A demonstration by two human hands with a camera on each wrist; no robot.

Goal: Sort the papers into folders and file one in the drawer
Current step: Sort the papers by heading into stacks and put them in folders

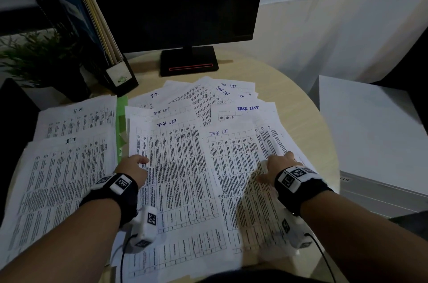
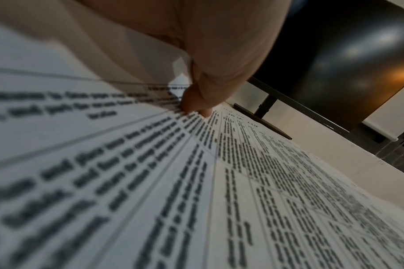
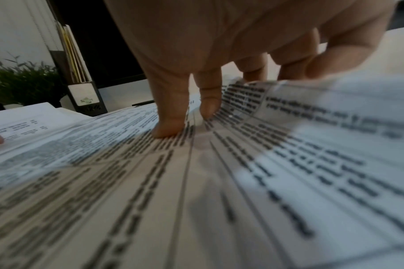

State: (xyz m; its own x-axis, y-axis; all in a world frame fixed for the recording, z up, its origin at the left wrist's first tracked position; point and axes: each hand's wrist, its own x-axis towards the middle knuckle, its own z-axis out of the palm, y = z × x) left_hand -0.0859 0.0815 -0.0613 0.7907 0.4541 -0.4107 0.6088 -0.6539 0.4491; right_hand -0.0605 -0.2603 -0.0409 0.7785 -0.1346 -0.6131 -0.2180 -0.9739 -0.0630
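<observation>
black wristbands [image 1: 120,192], white tagged cameras [image 1: 146,225], cables [image 1: 122,259]
</observation>
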